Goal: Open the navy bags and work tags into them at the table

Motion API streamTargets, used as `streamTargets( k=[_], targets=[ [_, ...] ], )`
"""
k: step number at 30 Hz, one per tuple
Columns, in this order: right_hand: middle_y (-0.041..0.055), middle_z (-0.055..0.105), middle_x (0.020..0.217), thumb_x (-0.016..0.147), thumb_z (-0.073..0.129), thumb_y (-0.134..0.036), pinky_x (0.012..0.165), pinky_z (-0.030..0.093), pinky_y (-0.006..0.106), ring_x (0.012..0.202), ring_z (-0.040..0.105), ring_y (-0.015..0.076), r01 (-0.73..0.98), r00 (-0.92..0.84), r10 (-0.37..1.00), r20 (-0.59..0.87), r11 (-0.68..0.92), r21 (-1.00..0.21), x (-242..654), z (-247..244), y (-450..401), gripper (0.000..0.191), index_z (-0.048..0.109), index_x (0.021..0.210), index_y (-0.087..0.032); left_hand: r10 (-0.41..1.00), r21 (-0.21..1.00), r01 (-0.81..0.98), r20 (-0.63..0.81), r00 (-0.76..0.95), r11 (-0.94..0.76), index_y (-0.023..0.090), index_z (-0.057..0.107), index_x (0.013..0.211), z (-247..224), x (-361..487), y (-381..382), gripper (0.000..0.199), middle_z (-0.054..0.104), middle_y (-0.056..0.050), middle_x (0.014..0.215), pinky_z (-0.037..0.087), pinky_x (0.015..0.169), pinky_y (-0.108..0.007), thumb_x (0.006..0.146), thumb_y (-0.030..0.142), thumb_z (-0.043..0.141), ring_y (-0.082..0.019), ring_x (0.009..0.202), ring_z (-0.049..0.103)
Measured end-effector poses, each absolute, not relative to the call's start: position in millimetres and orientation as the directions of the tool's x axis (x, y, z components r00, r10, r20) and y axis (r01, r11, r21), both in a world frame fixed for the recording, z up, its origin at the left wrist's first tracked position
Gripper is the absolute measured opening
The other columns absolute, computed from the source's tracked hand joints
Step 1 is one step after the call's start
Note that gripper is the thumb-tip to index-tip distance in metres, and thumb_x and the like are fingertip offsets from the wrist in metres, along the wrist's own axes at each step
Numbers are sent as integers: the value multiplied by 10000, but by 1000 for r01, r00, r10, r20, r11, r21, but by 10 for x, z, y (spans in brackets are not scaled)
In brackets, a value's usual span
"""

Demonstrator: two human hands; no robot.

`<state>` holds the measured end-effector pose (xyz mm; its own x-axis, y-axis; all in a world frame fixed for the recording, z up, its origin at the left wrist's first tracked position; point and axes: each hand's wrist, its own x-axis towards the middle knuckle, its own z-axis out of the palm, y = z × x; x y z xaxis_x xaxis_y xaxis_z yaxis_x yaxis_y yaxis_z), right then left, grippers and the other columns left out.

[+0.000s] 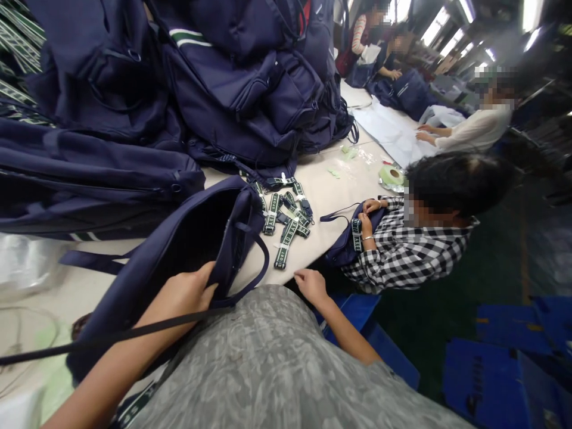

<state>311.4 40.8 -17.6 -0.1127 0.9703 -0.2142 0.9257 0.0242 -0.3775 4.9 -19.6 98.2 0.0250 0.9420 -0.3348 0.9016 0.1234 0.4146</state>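
Note:
A navy blue bag (138, 256) lies tilted in front of me with its mouth open and its inside dark. My left hand (192, 292) is closed on the edge of that opening, thumb toward the inside. Across my left forearm runs a dark strap (134, 333). At the table's front edge is my right hand (311, 287), its fingers curled together; anything between them is too small to make out. Just beyond it lie several folded green webbing straps (288, 241) with white lettering, bound with white ties.
Navy bags (236, 77) are piled high at the back left. Clear plastic (29, 262) lies at the left. A co-worker in a checked shirt (411, 250) handles a navy piece at my right, near a tape roll (391, 175). Blue boxes (482, 381) stand on the floor.

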Motion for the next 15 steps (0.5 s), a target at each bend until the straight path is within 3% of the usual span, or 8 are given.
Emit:
streamTargets(
  k=[3,6,8,10,13,15],
  targets=[
    [85,722,937,939,378,-172,868,498,298,902,675,190,824,-122,985,120,168,-540,2818,310,561,414,715,1172,-231,905,364,930,-410,111,51,198,496,1275,974,332,-273,416,710,-162,934,476,735,-440,900,252,324,-371,886,684],
    [80,643,1197,874,367,-89,1057,421,383,1181,573,204,642,-446,811,378,585,-496,2433,761,663,513,646,1269,-260,883,321,947,-443,157,-7,170,479,1303,941,461,-322,459,699,-200,1030,483,730,-457,877,174,307,-380,925,680],
    [48,609,1231,824,424,-67,1157,298,461,1282,485,213,425,-738,565,368,813,-398,2203,918,681,517,646,1233,-291,888,346,938,-436,148,14,154,481,1312,924,426,-347,464,696,-208,1035,493,742,-466,890,202,294,-379,917,681],
    [27,641,1067,810,463,-64,1200,160,520,1220,507,212,261,-886,362,288,905,-336,2019,943,674,410,680,1081,-282,897,484,873,-409,167,58,193,557,1237,898,295,-350,419,702,-174,1054,506,812,-459,919,322,317,-356,954,677],
    [-7,599,778,823,458,-70,1212,76,505,950,562,187,242,-923,306,233,933,-267,1849,858,655,264,650,800,-249,926,738,660,-333,178,139,276,663,1057,809,-33,-281,398,699,-68,1157,469,1001,-389,843,545,463,-304,1110,633],
    [-18,577,723,817,448,-82,1215,98,459,835,539,173,260,-923,307,233,942,-211,1806,810,639,255,622,724,-245,961,752,610,-269,-61,249,249,665,1056,719,-293,-185,461,685,-68,1187,414,1086,-397,745,560,526,-321,1184,589]
  ],
)
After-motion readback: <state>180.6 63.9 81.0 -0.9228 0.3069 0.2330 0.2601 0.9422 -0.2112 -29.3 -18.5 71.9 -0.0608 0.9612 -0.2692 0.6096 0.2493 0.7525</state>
